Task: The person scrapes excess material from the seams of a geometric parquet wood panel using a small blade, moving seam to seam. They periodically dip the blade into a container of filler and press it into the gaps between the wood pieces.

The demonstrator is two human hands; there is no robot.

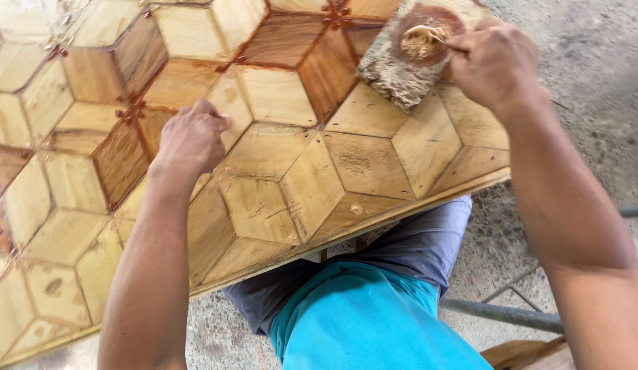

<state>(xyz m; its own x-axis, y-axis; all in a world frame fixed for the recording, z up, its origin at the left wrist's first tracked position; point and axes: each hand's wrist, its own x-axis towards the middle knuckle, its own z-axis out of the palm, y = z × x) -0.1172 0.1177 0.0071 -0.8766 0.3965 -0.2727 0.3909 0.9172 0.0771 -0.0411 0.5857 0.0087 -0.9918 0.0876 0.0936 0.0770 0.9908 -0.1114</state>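
Where your right hand (494, 62) pinches it, a thin stick-like tool (428, 35) dips into tan, grainy filler paste (422, 42) heaped on a rough scrap board (398, 72), at the panel's far corner. Paste: soft, crumbly, likely sticky; take it by the tool's tip only. Tool: light, slender; grip near your fingers. Your left hand (190, 140) is curled loosely, fingertips pressed on the wooden panel (298, 171). Panel: stiff, probably heavy, flat, inlaid with pale and reddish-brown hexagon and diamond pieces, dusty seams. Beneath: your grey shorts (415, 243), teal shirt (367, 322), concrete floor (593, 103).
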